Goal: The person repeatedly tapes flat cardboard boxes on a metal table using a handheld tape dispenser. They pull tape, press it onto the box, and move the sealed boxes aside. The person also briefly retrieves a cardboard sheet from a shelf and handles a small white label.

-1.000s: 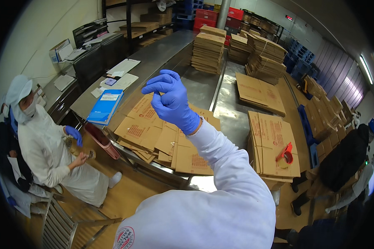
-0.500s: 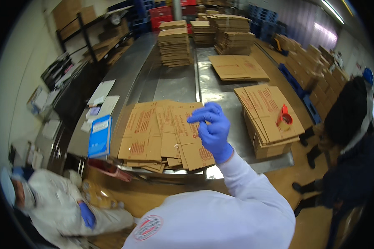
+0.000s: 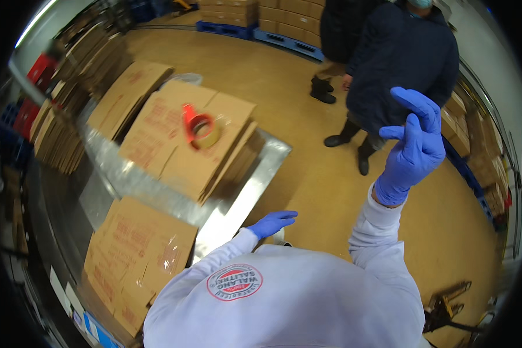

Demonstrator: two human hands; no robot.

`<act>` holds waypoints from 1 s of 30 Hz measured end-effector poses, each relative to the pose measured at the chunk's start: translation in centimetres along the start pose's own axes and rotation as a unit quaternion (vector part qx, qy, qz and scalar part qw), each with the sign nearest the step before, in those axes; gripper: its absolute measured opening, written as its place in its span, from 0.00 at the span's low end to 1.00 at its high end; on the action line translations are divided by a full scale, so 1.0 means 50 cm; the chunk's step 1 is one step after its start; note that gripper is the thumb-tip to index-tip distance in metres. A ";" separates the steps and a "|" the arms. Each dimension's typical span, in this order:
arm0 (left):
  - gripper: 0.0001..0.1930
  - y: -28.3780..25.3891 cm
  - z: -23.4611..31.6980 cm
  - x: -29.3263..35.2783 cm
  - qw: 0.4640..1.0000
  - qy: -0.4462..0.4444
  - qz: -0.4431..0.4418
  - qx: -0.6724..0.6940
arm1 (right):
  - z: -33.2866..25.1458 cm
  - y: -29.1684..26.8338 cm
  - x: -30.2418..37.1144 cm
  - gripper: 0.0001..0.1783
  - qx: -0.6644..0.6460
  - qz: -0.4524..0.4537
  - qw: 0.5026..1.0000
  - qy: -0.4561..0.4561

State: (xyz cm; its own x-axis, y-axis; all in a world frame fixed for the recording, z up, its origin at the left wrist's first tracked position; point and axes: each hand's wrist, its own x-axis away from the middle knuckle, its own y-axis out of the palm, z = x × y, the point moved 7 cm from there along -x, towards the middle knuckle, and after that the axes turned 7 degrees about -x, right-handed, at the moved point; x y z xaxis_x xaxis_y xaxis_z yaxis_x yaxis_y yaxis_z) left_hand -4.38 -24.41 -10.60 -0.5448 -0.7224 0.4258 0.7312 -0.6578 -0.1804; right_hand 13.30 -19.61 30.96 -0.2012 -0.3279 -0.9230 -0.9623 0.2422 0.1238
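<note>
My right hand (image 3: 413,152), in a blue glove, is raised out over the floor on the right. Its fingers are partly bent but apart, and I see nothing between them. Lower down, beside the metal table's (image 3: 229,226) near corner, my left hand (image 3: 272,224) is stretched out in a blue glove with nothing in it. Closest to it on the table are a spread of flat cardboard cartons (image 3: 136,243) and a taller stack of flat cartons (image 3: 168,136). On that stack rests a red tape dispenser (image 3: 191,124) with a roll of tape.
Two people in dark coats stand ahead, one (image 3: 403,64) with a face mask. Boxes on blue pallets (image 3: 287,45) line the back. More flat cartons (image 3: 58,139) stand at the left. A yellow pallet jack (image 3: 446,304) is at the lower right.
My view has turned right, away from the table's middle. My right hand has moved from above the flat cartons to over the floor. My left hand has come into view.
</note>
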 end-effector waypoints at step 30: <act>0.20 -0.958 -0.088 -1.125 0.827 -0.104 0.322 0.448 | 1.933 -0.186 0.619 0.09 0.300 -0.810 0.484 0.139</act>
State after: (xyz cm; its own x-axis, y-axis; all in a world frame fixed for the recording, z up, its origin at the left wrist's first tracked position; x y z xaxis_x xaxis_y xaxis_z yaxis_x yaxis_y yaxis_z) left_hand -10.57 46.82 -29.81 0.0906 -0.7476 0.6579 0.9038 0.3392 0.2610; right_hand 33.70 56.25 -33.96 0.6314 -0.6221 0.4630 0.3110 -0.3437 -0.8861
